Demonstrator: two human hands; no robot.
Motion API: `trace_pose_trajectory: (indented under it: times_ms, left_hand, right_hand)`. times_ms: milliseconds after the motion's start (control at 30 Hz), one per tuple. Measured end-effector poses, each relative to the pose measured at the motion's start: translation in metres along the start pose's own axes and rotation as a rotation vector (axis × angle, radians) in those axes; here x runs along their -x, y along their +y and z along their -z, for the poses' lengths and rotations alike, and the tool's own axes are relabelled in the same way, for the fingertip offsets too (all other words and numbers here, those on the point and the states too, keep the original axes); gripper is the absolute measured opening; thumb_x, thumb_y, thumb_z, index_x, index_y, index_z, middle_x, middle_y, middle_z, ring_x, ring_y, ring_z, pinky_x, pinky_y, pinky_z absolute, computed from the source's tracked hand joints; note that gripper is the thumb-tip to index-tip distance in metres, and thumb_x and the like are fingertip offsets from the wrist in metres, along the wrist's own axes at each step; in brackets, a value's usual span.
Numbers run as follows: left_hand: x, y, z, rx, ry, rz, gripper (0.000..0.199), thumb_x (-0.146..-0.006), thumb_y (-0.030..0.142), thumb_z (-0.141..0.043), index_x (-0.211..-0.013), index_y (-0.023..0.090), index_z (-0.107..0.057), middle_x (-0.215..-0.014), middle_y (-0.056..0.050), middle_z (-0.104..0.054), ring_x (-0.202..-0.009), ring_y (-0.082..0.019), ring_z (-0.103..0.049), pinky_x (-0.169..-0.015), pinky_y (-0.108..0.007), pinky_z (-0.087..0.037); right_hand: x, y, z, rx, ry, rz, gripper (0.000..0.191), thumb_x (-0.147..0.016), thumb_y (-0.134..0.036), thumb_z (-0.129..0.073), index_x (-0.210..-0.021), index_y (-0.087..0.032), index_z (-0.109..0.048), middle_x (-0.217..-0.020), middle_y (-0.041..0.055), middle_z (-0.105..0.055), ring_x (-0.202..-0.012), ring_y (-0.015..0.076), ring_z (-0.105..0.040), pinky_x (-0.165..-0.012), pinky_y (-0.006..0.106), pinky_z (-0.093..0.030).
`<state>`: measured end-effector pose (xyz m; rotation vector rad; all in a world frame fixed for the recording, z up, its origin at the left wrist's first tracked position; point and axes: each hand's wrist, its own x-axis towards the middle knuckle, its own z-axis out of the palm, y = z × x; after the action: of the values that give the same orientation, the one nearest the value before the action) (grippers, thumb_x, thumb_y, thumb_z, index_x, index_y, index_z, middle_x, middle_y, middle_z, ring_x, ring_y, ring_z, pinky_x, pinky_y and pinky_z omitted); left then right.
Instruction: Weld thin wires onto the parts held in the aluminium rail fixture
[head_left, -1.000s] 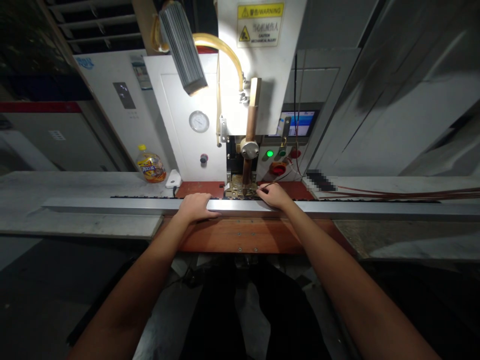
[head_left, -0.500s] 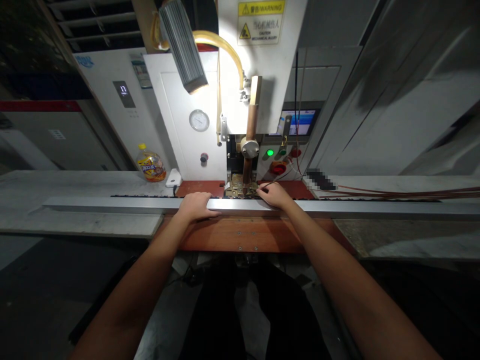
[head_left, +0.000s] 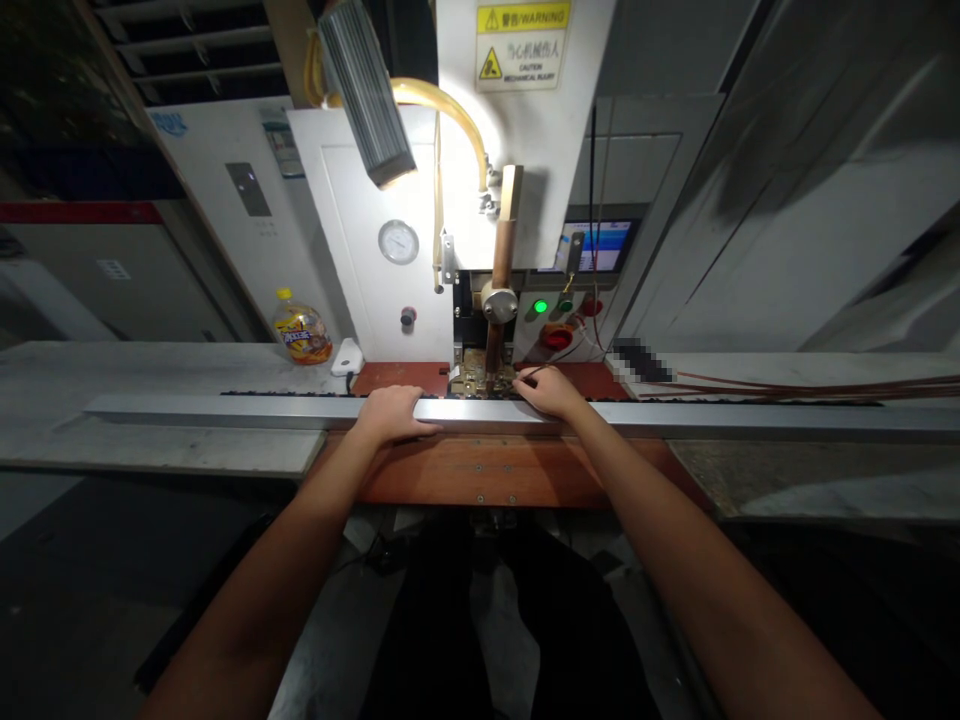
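Note:
A long silver metal bar [head_left: 675, 417] lies across the bench in front of the machine, with a dark, jagged strip showing along its far edge. My left hand [head_left: 391, 412] is wrapped over the bar left of the copper electrode [head_left: 495, 345], thumb on the near side. On the other side of the electrode, my right hand [head_left: 551, 391] rests against the bar with its fingertips pinched together. What they pinch is too small to make out; a thin dark strand runs behind them. The electrode's tip points down at a brass-coloured fixture [head_left: 472, 372] just behind the bar.
Under the bar is a reddish-brown board [head_left: 435, 480] with screws. Brown rods [head_left: 810, 385] lie at the right beside a blurred-out dark object [head_left: 641, 360]. A yellow-capped bottle [head_left: 302, 330] and a white device [head_left: 347, 358] stand left. The lit control screen [head_left: 607, 240] is behind.
The copper electrode has come down slightly towards the fixture. The number display on the left cabinet looks dimmer. Both hands and the bar stay in place.

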<state>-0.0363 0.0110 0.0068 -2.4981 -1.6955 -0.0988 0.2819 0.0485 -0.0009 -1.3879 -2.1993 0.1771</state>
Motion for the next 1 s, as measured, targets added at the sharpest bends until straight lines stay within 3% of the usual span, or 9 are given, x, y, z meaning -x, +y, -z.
trace_pose_trajectory:
  times_ms: [1000]
  left_hand:
    - [0.0008,0.0000,-0.0029,-0.001,0.013,0.002,0.070,-0.071,0.078,-0.058,-0.111,0.022,-0.066,-0.114,-0.011,-0.072,-0.104,-0.033,-0.066,-0.085,-0.038,-0.049]
  right_hand:
    - [0.0020,-0.0060,0.0040,0.004,-0.007,-0.023,0.025,-0.089,-0.025,-0.054,-0.081,-0.020,-0.077,-0.092,0.0082,-0.079,-0.089,0.0224,-0.071,-0.081,0.027,-0.049]
